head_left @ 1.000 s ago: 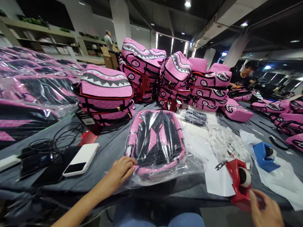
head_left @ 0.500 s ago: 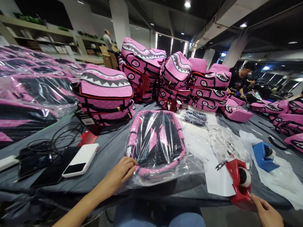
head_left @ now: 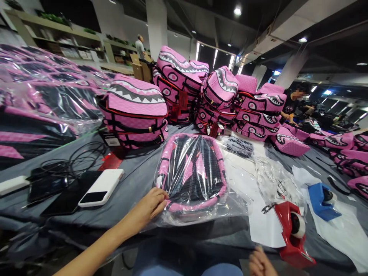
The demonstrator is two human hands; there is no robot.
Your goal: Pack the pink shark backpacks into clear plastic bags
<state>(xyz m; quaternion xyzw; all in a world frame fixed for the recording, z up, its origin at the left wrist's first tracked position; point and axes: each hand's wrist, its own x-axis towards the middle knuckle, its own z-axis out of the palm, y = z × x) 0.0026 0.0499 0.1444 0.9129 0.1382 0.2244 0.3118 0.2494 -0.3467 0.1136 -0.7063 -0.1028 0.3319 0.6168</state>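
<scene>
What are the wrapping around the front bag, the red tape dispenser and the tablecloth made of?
Wrapping: thin clear plastic film, by its see-through, glossy wrinkles.
Red tape dispenser: looks like hard, glossy plastic, smooth-shelled; painted metal is possible.
Tablecloth: probably matte grey fabric, since it hangs in soft folds.

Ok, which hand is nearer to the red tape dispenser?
Right. The right hand is just left of the red tape dispenser, not touching it; the left hand is farther left, at the near-left corner of the plastic-wrapped pink backpack.
</scene>
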